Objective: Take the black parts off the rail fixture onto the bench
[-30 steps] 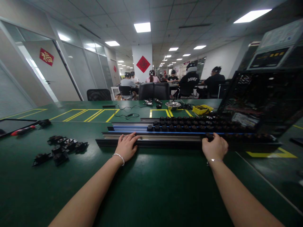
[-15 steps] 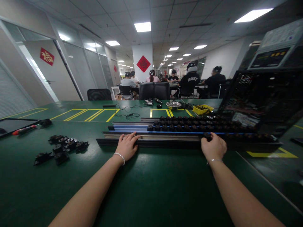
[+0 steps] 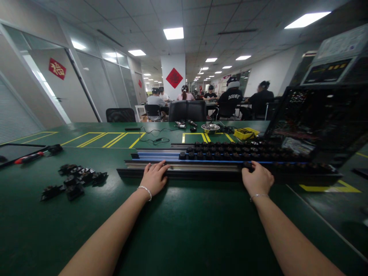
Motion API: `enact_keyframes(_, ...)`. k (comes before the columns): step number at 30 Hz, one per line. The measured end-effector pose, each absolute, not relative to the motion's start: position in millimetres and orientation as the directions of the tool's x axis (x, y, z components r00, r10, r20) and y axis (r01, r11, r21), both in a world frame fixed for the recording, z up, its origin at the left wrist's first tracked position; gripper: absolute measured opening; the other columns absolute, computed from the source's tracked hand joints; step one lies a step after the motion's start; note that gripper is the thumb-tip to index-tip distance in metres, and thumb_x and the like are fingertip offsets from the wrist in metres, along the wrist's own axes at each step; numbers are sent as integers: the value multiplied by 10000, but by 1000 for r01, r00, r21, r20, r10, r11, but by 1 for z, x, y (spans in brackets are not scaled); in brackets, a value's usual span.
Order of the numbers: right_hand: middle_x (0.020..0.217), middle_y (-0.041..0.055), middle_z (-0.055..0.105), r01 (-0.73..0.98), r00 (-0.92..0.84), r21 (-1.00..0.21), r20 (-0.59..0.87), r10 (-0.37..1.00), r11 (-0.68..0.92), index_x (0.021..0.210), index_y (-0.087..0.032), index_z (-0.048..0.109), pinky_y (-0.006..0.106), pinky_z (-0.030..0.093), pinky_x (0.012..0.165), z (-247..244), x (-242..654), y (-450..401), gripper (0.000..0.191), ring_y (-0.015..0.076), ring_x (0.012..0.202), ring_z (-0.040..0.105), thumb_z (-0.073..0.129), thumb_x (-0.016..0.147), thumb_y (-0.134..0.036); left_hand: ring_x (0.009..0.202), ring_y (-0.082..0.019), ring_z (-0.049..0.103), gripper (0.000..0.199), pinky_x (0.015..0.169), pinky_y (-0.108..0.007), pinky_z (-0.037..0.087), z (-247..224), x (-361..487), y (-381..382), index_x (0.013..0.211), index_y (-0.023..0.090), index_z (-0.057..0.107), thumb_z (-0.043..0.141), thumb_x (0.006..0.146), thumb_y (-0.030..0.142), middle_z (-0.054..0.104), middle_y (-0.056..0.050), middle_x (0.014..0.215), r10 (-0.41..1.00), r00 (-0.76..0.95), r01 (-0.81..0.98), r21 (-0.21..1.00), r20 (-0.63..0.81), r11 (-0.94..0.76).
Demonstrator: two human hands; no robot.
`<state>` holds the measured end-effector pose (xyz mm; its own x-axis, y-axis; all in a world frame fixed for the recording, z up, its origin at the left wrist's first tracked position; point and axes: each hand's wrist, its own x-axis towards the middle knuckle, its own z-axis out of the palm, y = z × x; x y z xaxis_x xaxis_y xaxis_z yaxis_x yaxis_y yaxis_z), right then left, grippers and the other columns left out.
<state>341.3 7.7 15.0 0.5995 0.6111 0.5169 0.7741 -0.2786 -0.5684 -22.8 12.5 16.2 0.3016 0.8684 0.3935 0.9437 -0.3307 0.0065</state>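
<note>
Rail (image 3: 204, 173) lies beneath open left hand (image 3: 154, 178) — right hand (image 3: 258, 179) pinches black module (image 3: 246, 165) on it.

Here at the near rail (image 3: 201, 174), the left hand (image 3: 154, 178) lies with fingers spread on its left stretch, while the right hand (image 3: 257, 179) is at a black module (image 3: 246, 165) further right along it. Behind the near rail, a blue-edged rail (image 3: 161, 156) carries a row of black pieces; left of the near rail, loose black parts (image 3: 82, 177) sit piled on the green surface (image 3: 184, 230). Beyond it, a yellow basket (image 3: 246, 133) and a metal bowl (image 3: 210, 128).
</note>
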Motion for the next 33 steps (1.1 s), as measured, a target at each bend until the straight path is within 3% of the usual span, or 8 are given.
enact_keyframes(17,975,110,612,817,543,-513,530,651,-264,1033,-168,588,517,252,944,13,340,8,396,278,968,492,430,705,-322,1229,-227,422,476,1075,-483,197,16,-23,13,1257,341,473,482,785,279,412,-4,1410,873,297,946,9,387,-325)
enact_keyframes(33,1035,104,605,849,498,-448,502,706,-280,1065,-173,572,566,188,990,15,335,6,399,274,994,497,392,743,-327,1230,-223,420,477,1078,-479,187,18,-22,11,1260,346,469,475,788,278,405,-1,1415,876,291,947,17,384,-322)
